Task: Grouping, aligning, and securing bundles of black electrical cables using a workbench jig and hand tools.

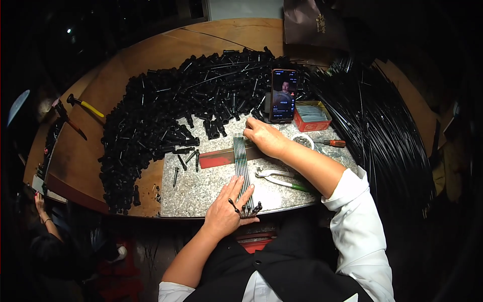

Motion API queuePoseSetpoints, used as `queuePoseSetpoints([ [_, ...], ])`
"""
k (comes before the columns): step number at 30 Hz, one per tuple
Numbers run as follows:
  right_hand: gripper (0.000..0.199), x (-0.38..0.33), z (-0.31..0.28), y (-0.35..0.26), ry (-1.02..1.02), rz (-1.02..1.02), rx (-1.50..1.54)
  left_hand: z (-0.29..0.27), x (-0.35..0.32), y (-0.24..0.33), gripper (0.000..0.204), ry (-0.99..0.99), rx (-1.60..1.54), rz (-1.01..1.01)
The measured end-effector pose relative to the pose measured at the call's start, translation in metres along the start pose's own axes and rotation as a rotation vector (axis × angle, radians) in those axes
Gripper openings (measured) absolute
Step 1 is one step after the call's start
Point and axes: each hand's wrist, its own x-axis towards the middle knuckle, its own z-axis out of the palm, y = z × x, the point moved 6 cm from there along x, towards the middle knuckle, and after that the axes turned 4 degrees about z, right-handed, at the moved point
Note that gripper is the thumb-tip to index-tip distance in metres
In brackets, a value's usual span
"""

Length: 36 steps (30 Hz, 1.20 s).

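Several thin metal rods (240, 163) lie side by side in a flat row on a speckled stone slab (188, 190). My left hand (226, 207) rests on their near end, fingers spread along them; small black end pieces (256, 207) stick out beside it. At the far end of the row, my right hand (264, 137) has its fingers curled together. Whatever they hold, if anything, is hidden. A flat red strip (216, 159) passes crosswise beneath the rods. Green-handled pincers (282, 179) lie to the right of the row.
Black tubular parts (166, 100) form a big heap at left and behind. A phone (283, 95) stands upright beside a red tin (312, 117). Long black rods (382, 131) are piled at right. A tape roll (303, 139), an orange-handled tool (336, 143) and a yellow-handled hammer (88, 106) lie about.
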Motion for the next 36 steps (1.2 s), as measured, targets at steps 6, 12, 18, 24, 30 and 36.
queuePoseSetpoints([
  [6,0.006,0.001,-0.034,0.013,0.077,0.076,-0.179,-0.001,-0.003,-0.003,0.089,0.018,-0.011,-0.008],
  [12,0.014,-0.025,-0.094,0.108,-0.103,0.486,-0.559,-0.003,-0.004,-0.003,0.088,0.041,-0.016,-0.002],
  [18,0.017,-0.068,-0.077,0.189,-0.283,0.688,-0.606,-0.005,0.001,0.003,0.086,0.046,-0.022,0.014],
  [24,0.018,-0.072,-0.070,0.186,-0.345,0.571,-0.667,-0.006,-0.002,0.002,0.086,0.057,-0.030,0.011],
  [30,0.015,-0.073,-0.076,0.175,-0.268,0.397,-0.762,-0.006,-0.001,0.002,0.085,0.058,-0.036,0.011],
  [36,0.016,-0.074,-0.091,0.151,-0.410,0.539,-0.800,-0.006,-0.001,0.001,0.086,0.064,-0.040,0.016],
])
